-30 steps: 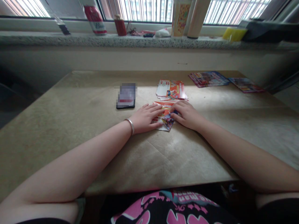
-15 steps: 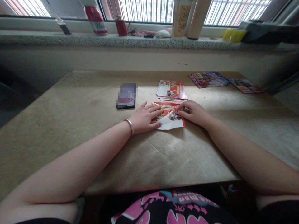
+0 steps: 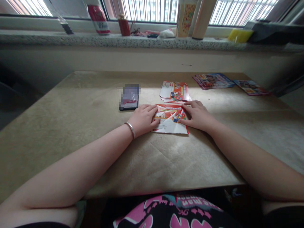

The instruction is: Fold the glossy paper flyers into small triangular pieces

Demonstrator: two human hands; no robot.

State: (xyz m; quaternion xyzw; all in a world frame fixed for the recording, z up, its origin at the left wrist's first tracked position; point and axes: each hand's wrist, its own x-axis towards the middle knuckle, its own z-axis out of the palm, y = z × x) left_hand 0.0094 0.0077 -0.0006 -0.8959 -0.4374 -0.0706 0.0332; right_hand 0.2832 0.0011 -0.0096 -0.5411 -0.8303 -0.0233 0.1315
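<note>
A creased leaflet (image 3: 170, 124) lies on the near-middle part of the table (image 3: 161, 155), between the two hands, its orange printed side up and a white band along its near edge. A second ago it was folded, with a purple printed part showing at its near right corner; half a second ago it was spread wider, its near edge uneven. Now it lies flatter, with small printed lines showing on the white band and pale crease lines across the orange.

The left hand (image 3: 144, 117) has drawn back from the middle of the leaflet to its left edge, relaxed and unclenched, fingertips and thumb resting on the paper. The right hand (image 3: 198, 114) is also unclenched, fingers near the far right corner and thumb lower on the right side, spread wider apart than before.

Just beyond the leaflet is a loose stack of similar leaflets (image 3: 175, 91), unchanged. A phone (image 3: 129, 98) stays beyond the left hand. Farther right, two colourful piles of cards (image 3: 213, 80) remain near the far edge.
</note>
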